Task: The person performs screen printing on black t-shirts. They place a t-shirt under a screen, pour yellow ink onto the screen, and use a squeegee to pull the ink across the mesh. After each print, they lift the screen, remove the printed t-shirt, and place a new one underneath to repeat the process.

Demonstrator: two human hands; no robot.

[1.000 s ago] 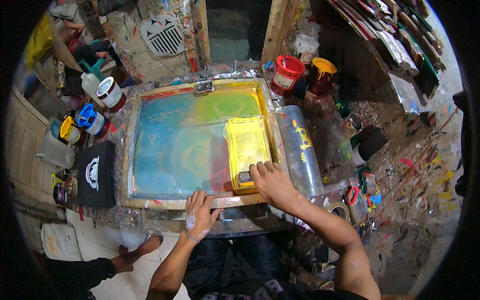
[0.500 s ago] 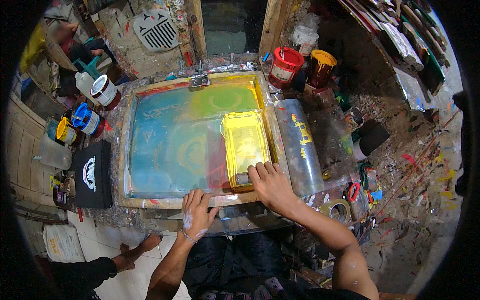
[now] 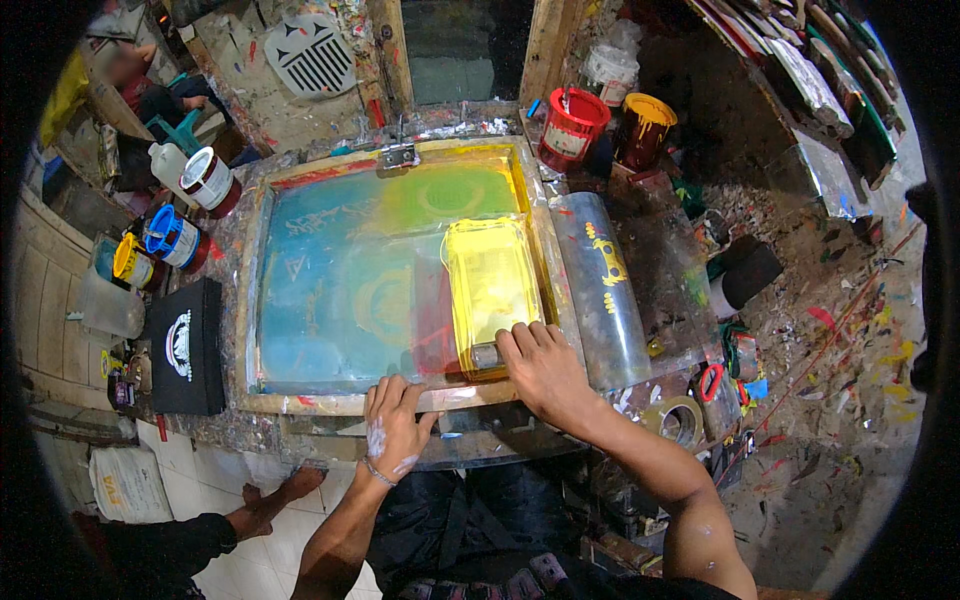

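A wooden-framed screen [image 3: 340, 405] lies on the paint-stained table, its mesh tinted blue, green and dull red. A thick rectangle of yellow ink [image 3: 492, 275] covers its right part. My right hand [image 3: 545, 375] is closed on a short squeegee [image 3: 485, 355] at the near end of the yellow ink. My left hand [image 3: 395, 420], smudged white, grips the near rail of the frame, fingertips over its top and thumb outward. Just right of the screen lies a grey cylinder [image 3: 610, 330] printed in yellow.
Paint pots [image 3: 172, 240] line the left side, above a black printed panel [image 3: 200, 370]. A red bucket [image 3: 567, 140] and yellow bucket [image 3: 650, 118] stand behind at right, a tape roll [image 3: 675, 425] nearer me. Someone sits upper left; another person's bare leg [image 3: 260, 515] shows lower left.
The view has shifted slightly. Both hands hold nearly the same places. A pale shape visible within the yellow ink half a second ago is now mostly covered by smoother yellow.
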